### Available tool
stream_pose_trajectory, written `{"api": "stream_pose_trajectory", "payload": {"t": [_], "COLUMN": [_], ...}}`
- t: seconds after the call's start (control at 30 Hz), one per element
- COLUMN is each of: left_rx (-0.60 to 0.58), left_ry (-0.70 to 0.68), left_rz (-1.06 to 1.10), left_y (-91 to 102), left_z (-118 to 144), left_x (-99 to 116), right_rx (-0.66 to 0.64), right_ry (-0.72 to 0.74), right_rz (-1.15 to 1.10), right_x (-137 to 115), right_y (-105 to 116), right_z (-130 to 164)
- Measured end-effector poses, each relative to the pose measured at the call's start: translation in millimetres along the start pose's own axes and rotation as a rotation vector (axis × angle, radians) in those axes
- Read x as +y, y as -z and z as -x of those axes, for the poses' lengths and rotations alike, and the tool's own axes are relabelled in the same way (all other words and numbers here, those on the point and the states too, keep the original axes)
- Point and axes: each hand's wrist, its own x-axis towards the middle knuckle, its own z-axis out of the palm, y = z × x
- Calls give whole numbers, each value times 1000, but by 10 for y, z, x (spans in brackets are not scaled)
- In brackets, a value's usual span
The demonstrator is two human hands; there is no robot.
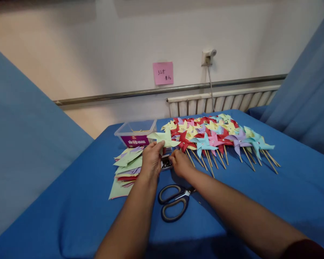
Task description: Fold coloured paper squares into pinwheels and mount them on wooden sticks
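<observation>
A pale green paper pinwheel with folded blades is pinched in my left hand, held above the table. My right hand is beside a small open box of dark, shiny little pieces. The fingers of that hand are curled together at the box's right edge, and what they may hold is hidden. Nearer to me lie scissors with dark blue and grey handles, their blades partly under my right forearm. A stack of cut coloured paper is left of my left hand.
Many finished pinwheels on wooden sticks lie in rows at the right. Behind the paper stack stands a clear plastic tub with thin sticks inside. Blue cloth covers the table. A radiator and a pink note are at the wall.
</observation>
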Motion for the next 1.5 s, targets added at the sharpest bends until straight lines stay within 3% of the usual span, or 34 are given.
{"api": "stream_pose_trajectory", "payload": {"t": [0.17,0.4,0.9,1.13,1.3,1.5], "left_rx": [-18,-6,8,-15,-28,-15], "left_ry": [-7,1,18,19,23,55], "left_rz": [-2,-1,21,-16,-15,0], "left_y": [18,32,30,29,3,-22], "left_z": [-3,-26,-12,-17,14,36], "left_x": [-19,-34,-32,-51,-15,3], "right_rx": [-11,-138,-317,-397,-446,-410], "right_ry": [-26,-48,159,201,210,200], "right_rz": [-128,-254,212,434,463,447], "right_x": [102,193,156,-59,-128,14], "right_y": [-78,-124,242,262,283,266], "right_z": [-44,-100,153,250,262,188]}}
